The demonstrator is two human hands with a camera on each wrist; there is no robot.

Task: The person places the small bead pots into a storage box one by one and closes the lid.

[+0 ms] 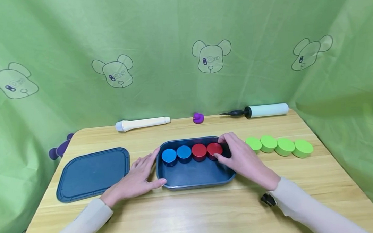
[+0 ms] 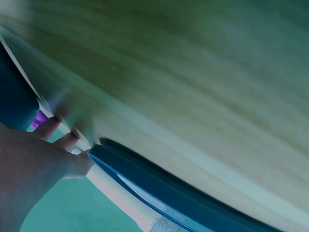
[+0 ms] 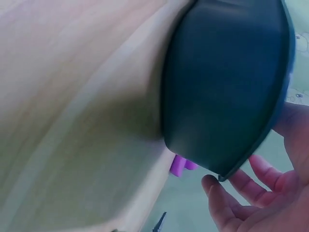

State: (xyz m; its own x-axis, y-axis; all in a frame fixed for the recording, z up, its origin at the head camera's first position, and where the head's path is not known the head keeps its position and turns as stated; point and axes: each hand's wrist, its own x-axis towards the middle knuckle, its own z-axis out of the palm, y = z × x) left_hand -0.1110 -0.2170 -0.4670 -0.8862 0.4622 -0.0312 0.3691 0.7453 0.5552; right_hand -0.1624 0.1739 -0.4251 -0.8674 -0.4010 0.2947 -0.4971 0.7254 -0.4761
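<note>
In the head view a dark blue tray (image 1: 193, 177) holds two blue round tins (image 1: 184, 153) and two red round tins (image 1: 199, 151) in a row along its far side. My right hand (image 1: 243, 159) reaches over the tray's right end, thumb and forefinger pinching the rightmost red tin (image 1: 214, 149). My left hand (image 1: 134, 179) lies at the tray's left end, fingers extended along the outside and thumb at the near corner. In the right wrist view, the tray wall (image 3: 224, 82) hides the tins, and several fingers (image 3: 260, 193) show outside the rim.
Left of the tray lies a flat dark blue lid (image 1: 95, 174). Several green round pieces (image 1: 284, 146) line up at the right. Along the back are a white microphone-shaped stick (image 1: 143, 123), a purple duck (image 1: 198, 118) and a hand pump (image 1: 267, 110), before a green curtain (image 1: 165, 61).
</note>
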